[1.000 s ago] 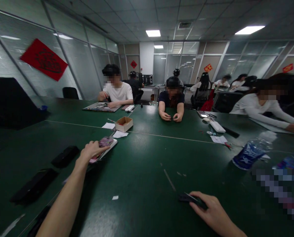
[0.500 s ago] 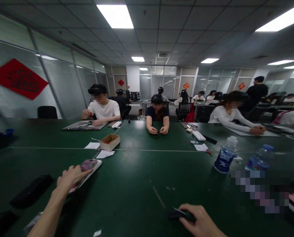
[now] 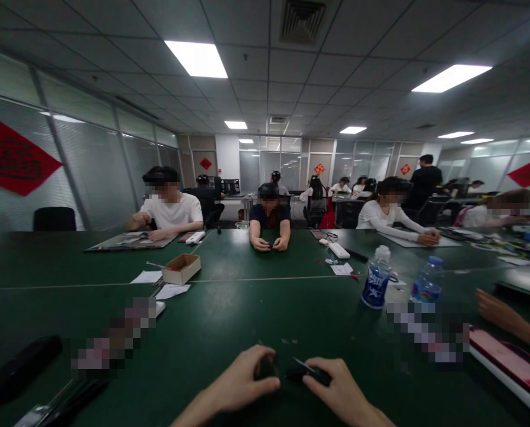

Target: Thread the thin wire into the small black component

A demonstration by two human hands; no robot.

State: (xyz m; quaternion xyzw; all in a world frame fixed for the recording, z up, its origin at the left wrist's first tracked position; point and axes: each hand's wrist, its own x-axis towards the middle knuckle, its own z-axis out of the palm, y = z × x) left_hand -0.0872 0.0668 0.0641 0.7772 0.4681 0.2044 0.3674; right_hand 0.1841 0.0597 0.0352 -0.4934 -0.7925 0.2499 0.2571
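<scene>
My right hand [image 3: 336, 382] grips a small black object [image 3: 295, 373] low over the green table. A slim silvery metal piece [image 3: 303, 364] sticks out along its top; its exact kind is too dark to make out. Just to the left, my left hand [image 3: 251, 376] is open, thumb and curved fingers apart, facing the black object across a narrow gap. Its fingertips are in shadow, and I see nothing clearly held in them.
On the green table [image 3: 229, 314], a blurred-out flat thing [image 3: 118, 335] and a black case [image 3: 20, 367] lie left. An open cardboard box [image 3: 182, 270] stands beyond. Two bottles, one blue-labelled [image 3: 375, 279], stand right, near a co-worker's hand [image 3: 500, 311]. Other people sit opposite.
My left hand has let go of the phone at the left and come to the middle, beside my right hand. The right hand still holds the black object. The view has turned right and tilted up.
</scene>
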